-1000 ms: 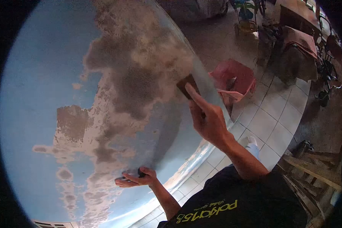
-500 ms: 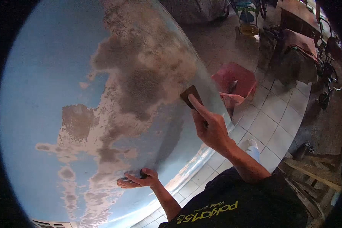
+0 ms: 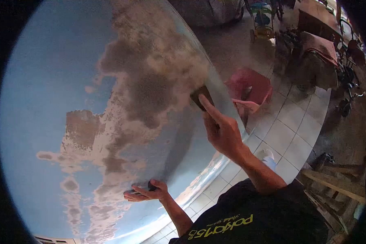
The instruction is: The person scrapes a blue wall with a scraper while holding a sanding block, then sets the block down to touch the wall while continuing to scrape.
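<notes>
A large, curved light-blue panel (image 3: 40,101) with sanded beige and grey patches fills the left half of the view. My right hand (image 3: 224,136) presses a flat, brown sanding block (image 3: 202,98) on it near the right edge, index finger stretched along the block's top. Lower down, my left hand (image 3: 147,191) lies against the panel with its fingers stretched out and thumb raised. A dark spot shows between thumb and fingers; whether it is a thing or shadow, I cannot make out.
A pink plastic basket (image 3: 252,91) stands on the tiled floor (image 3: 297,132) beyond the panel's edge. Wooden boards (image 3: 333,185) lie at lower right. Farther back are a cloth-draped stack (image 3: 319,53), a small wheeled toy (image 3: 264,30) and a covered vehicle (image 3: 215,10).
My right hand has slid the sanding block a little up and left over the panel. The left hand has stayed nearly in place; the view has shifted slightly.
</notes>
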